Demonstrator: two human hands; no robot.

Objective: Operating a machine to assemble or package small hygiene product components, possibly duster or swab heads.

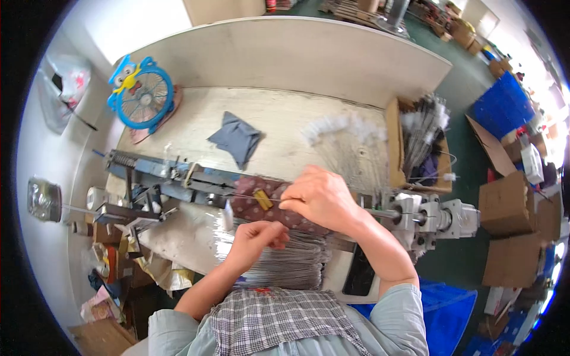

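My right hand (320,199) is above a dark red polka-dot cloth (243,209), its thumb and forefinger pinched on a thin metal rod (252,196). The rod reaches left toward a long metal fixture (205,179) on the bench. Lower and to the left, my left hand (256,240) has its fingers curled; whether anything is in them does not show. A small yellow block (262,199) lies on the cloth between the hands. Just beyond the left hand stands a small white nozzle bottle (228,217). A thick stack of thin metal wires (291,264) lies close to my body.
White-tipped wire pieces (347,127) are spread at the back right beside a cardboard box (393,139) filled with more. A clamp-like machine (442,219) stands right, a black phone (358,274) near my right elbow. A blue fan (144,99) and grey cloth (236,139) sit farther back.
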